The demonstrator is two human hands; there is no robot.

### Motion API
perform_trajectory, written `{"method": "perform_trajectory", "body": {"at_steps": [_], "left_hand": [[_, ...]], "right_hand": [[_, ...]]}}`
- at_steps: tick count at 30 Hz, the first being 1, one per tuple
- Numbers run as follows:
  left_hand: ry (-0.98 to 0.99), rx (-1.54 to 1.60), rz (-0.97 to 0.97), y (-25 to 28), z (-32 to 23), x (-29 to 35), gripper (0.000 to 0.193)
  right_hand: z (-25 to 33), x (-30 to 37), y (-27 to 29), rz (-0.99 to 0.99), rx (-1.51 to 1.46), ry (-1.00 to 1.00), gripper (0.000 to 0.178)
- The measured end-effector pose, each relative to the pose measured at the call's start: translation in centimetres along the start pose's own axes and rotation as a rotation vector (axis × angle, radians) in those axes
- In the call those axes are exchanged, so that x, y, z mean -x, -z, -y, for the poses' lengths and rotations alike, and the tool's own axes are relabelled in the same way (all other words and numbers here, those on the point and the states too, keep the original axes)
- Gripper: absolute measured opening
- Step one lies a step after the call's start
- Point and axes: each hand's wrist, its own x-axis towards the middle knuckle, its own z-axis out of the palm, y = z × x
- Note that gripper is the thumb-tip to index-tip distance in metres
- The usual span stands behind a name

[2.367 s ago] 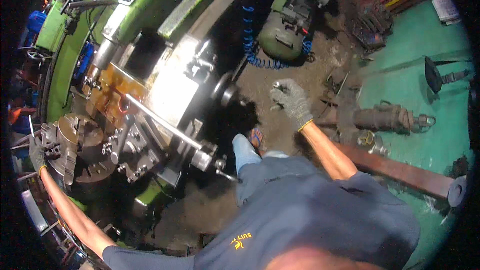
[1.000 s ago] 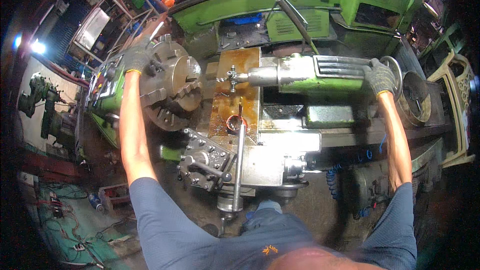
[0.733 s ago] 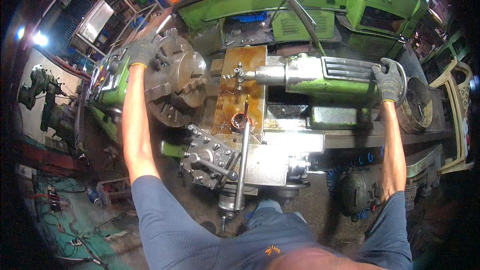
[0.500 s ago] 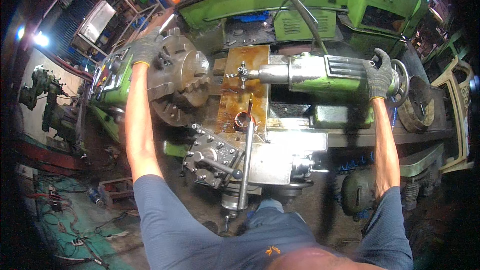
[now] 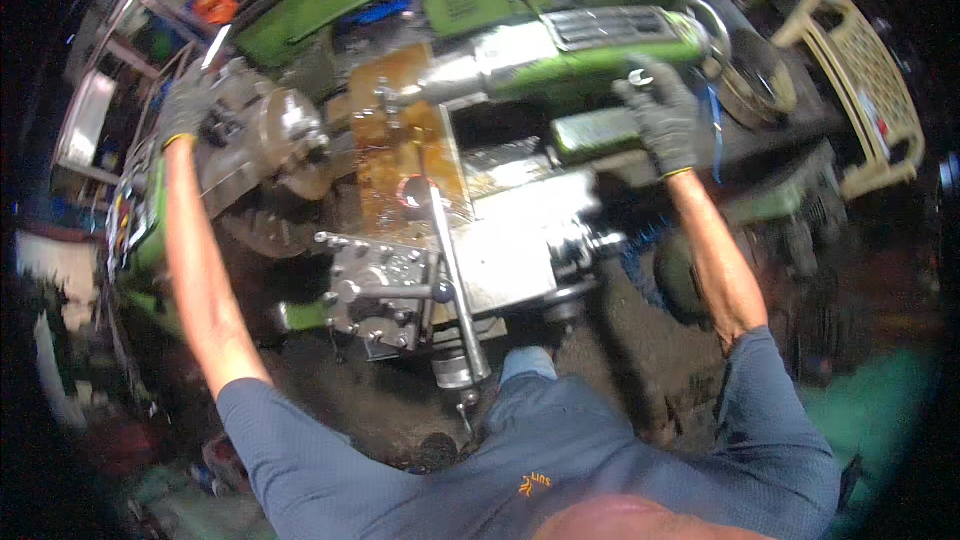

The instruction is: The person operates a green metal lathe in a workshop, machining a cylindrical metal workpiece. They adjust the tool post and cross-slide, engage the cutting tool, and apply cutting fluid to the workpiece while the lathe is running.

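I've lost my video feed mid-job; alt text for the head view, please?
The gloved left hand is beside a lathe chuck; the gloved right hand is near the green tailstock. Between the hands is a brown-stained plate, with a tool post below it in the picture.

We identify both work gloves as mottled grey: the left hand (image 5: 188,100) and the right hand (image 5: 662,118) each show a yellow band at the wrist. We note bright green paint on the tailstock (image 5: 570,68), with dark, parallel stripes along its top cover (image 5: 625,28). The flat plate (image 5: 385,162) is streaked amber and brown; the ring (image 5: 416,189) on it is red-orange. We read the chuck (image 5: 290,130) as dull metallic grey, the long bar (image 5: 456,285) as silver and the lever knob (image 5: 443,292) as black. The shirt (image 5: 620,440) is dark slate blue with an orange emblem (image 5: 526,486). We see beige latticework on the chair (image 5: 880,80).
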Motion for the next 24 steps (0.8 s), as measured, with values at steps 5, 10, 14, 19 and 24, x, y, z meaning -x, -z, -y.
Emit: {"method": "perform_trajectory", "body": {"at_steps": [5, 10, 14, 19, 24], "left_hand": [[-0.085, 0.016, -0.024, -1.9, 5.7, -2.6, 0.045], [-0.13, 0.071, -0.002, -3.0, 8.1, -5.6, 0.042], [-0.13, 0.04, 0.113, -4.4, 7.5, -7.9, 0.044], [-0.271, -0.005, 0.06, -6.2, 6.9, -9.3, 0.043], [-0.284, 0.002, 0.083, -6.9, 9.0, -11.5, 0.043]], "right_hand": [[4.9, 12.9, -1.4, 0.032, -0.083, -0.048, 0.041], [7.9, 22.3, -2.4, 0.016, -0.036, -0.168, 0.047], [10.7, 26.3, -3.3, -0.025, -0.121, -0.407, 0.049], [11.6, 29.3, -5.5, -0.094, -0.063, -0.372, 0.062], [12.1, 30.2, -8.0, -0.083, -0.08, -0.423, 0.065]]}}
